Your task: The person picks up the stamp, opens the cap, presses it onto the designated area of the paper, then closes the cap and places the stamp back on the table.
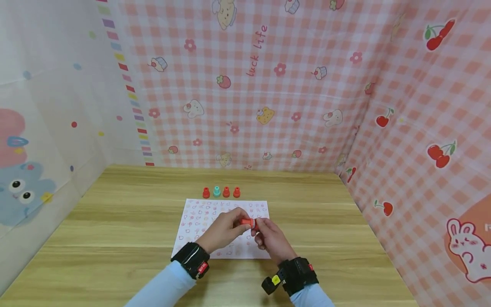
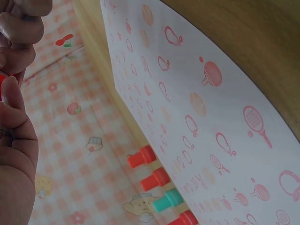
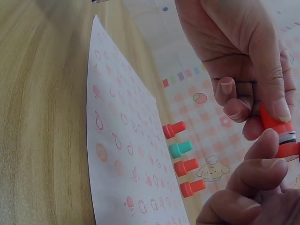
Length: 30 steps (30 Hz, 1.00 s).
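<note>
Two hands meet over a white paper sheet printed with pink racket marks [image 1: 199,221] on the wooden surface [image 1: 115,221] in the head view: the left hand [image 1: 224,230] and right hand [image 1: 270,238] both pinch a small red plastic stamp [image 1: 248,222] held above the sheet. Behind the sheet stands a row of three red stamps and one teal stamp [image 1: 221,192].

From the left wrist, the row lies beyond the sheet's far edge.

From the right wrist, fingertips [image 3: 276,105] of both hands curl round the red stamp.

Wooden tabletop [image 1: 115,221] across the lower frame; pink gingham cloth wall [image 1: 245,106] behind and right; pale cartoon-bunny sheet [image 1: 46,128] at left.
</note>
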Tool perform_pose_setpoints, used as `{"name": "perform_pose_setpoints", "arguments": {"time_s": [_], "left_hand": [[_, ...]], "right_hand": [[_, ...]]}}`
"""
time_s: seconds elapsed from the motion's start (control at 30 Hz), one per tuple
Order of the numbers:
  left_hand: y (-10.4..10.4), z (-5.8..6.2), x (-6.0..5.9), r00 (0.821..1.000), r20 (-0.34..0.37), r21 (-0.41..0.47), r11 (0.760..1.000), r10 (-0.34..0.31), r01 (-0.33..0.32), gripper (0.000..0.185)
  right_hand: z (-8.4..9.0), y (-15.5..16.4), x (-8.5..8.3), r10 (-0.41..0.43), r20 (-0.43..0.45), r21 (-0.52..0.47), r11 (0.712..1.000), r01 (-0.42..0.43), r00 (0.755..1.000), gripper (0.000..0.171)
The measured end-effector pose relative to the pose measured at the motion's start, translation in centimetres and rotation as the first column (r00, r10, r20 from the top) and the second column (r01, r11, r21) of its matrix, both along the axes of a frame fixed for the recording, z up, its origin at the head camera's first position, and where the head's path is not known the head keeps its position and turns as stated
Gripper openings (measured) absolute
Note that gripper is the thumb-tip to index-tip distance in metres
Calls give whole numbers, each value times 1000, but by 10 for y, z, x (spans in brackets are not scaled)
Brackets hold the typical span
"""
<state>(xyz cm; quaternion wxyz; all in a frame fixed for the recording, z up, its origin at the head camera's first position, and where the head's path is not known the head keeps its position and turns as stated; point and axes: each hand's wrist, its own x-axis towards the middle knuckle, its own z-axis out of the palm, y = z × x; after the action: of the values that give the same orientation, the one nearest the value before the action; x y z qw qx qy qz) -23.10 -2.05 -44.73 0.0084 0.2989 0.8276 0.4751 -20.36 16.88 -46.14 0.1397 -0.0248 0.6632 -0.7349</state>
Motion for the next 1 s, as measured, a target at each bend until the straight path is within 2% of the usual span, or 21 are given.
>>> {"name": "perform_pose_setpoints", "arguments": {"time_s": [0.27, 0.4, 0.67, 1.0], "left_hand": [[4, 0, 2, 1000, -16, 0, 1000, 2, -2, 7], [7, 1, 5, 999, -32, 1, 1000, 18, -18, 7], [12, 5, 4, 1000, -11, 0, 1000, 23, -23, 8], [13, 7, 0, 1000, -26, -57, 998, 11, -12, 10]], "right_hand": [[0, -2, 0, 9, 5, -13, 1000, -9, 1000, 25], [2, -4, 1, 4, 13, -57, 998, -3, 1000, 26], [5, -8, 1, -29, 0, -133, 991, 29, 1000, 23], [7, -5, 0, -43, -9, -85, 996, 42, 999, 23]]}}
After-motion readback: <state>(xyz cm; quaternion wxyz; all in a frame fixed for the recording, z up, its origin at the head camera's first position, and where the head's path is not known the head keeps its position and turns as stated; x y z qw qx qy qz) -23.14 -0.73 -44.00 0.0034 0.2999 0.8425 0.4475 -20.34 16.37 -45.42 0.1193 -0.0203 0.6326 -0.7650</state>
